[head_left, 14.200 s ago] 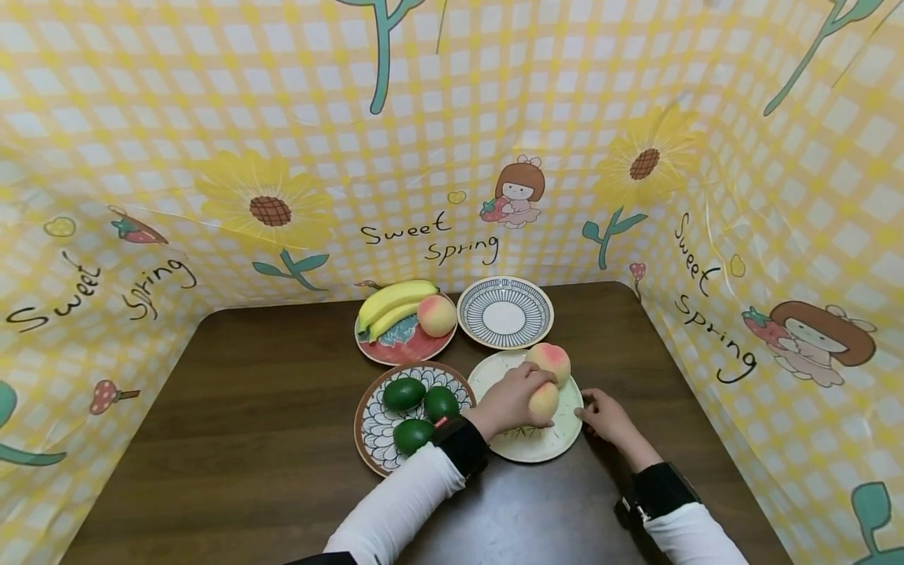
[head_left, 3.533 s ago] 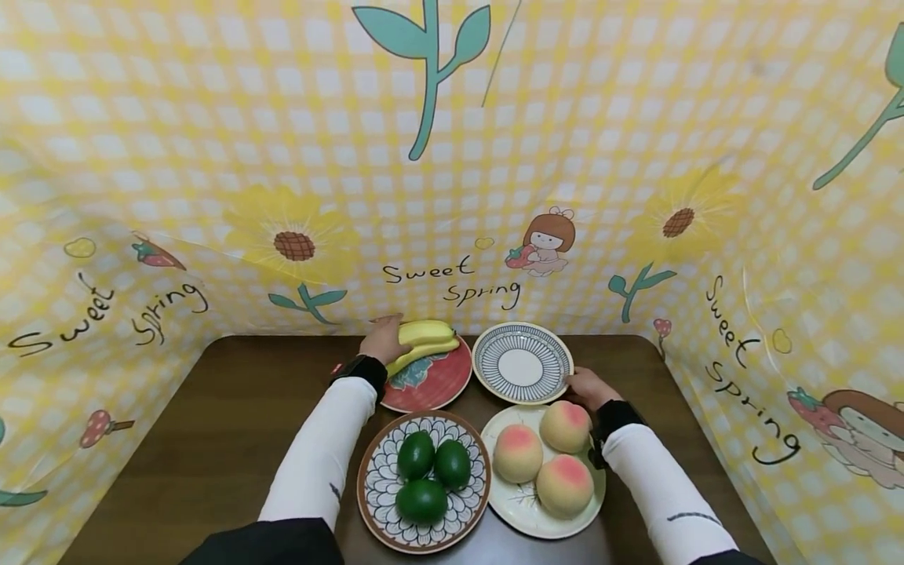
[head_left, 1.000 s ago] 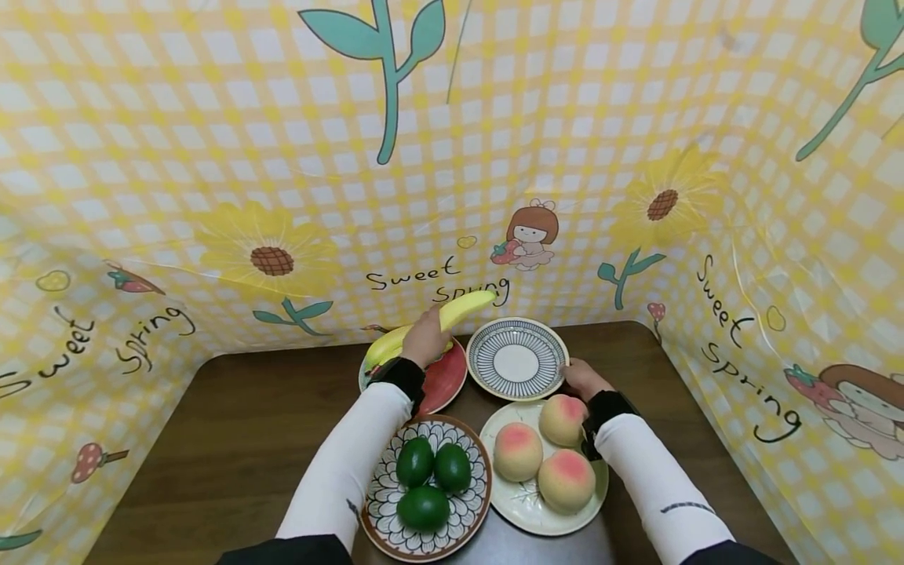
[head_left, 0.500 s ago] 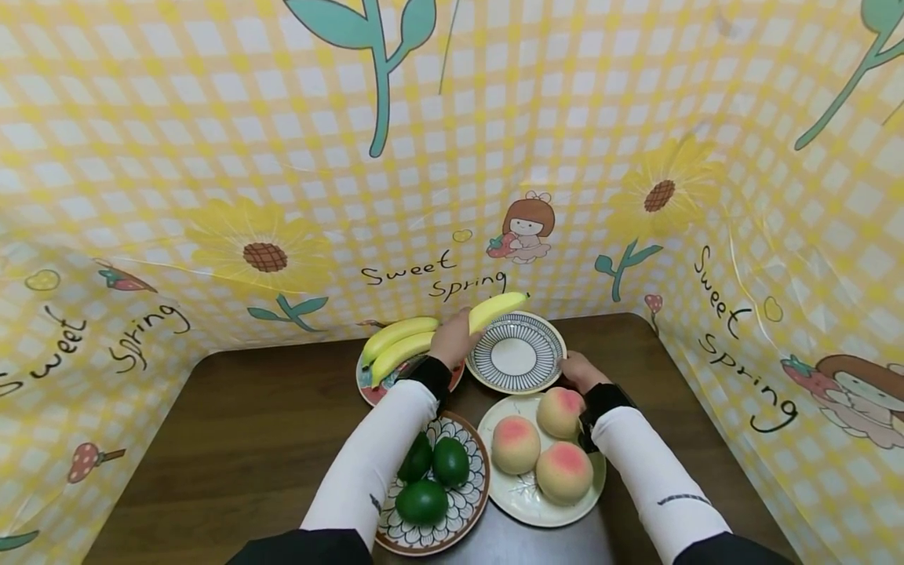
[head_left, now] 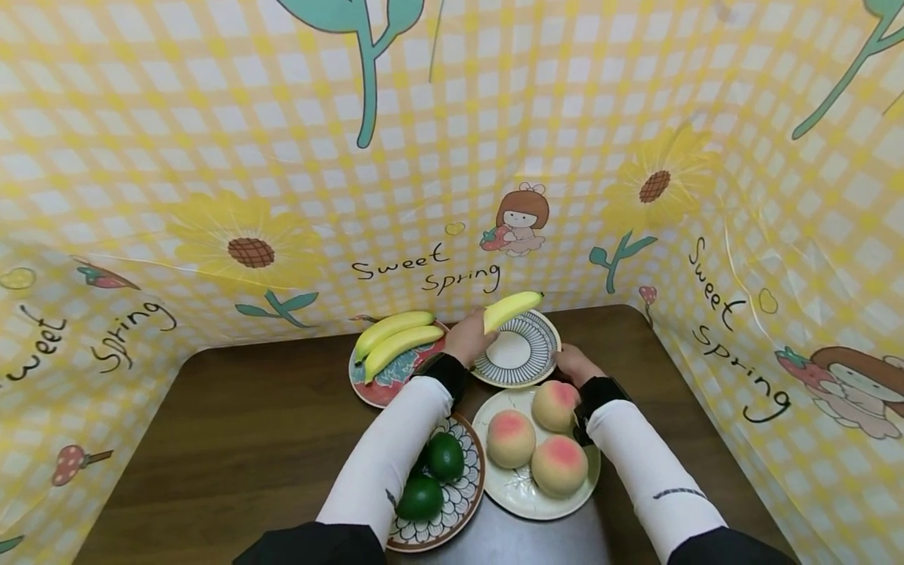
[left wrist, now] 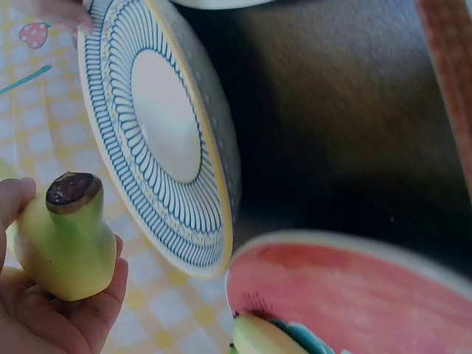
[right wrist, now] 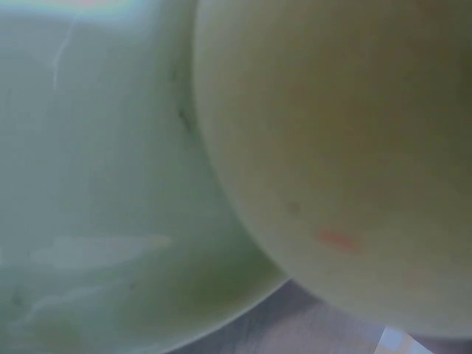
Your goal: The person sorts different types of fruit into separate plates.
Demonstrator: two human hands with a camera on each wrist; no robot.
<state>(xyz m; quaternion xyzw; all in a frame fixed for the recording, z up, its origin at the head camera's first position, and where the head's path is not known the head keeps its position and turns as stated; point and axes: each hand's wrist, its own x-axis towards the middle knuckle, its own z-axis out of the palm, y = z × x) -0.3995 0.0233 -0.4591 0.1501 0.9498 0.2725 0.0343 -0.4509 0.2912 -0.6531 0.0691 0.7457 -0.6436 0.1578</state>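
Note:
My left hand (head_left: 472,336) grips a yellow banana (head_left: 512,308) by its stem end and holds it over the blue-striped plate (head_left: 538,343). In the left wrist view the banana's stem end (left wrist: 68,240) sits between my fingers, next to the striped plate (left wrist: 188,193). My right hand (head_left: 570,362) holds that plate's near-right rim; one fingertip (left wrist: 65,12) lies on the rim. Two more bananas (head_left: 395,339) lie on the red plate (head_left: 377,386) to the left.
Three peaches (head_left: 534,435) fill a white plate (head_left: 526,501) in front of the striped one; one peach (right wrist: 346,147) fills the right wrist view. Green avocados (head_left: 443,457) sit on a patterned plate (head_left: 466,494) under my left arm. Yellow checked sheets wall in the brown table (head_left: 247,439).
My left hand lifted one banana off the red plate and carried it right, over the striped plate. My right hand stayed at that plate's rim. All three peaches now lie on the white plate.

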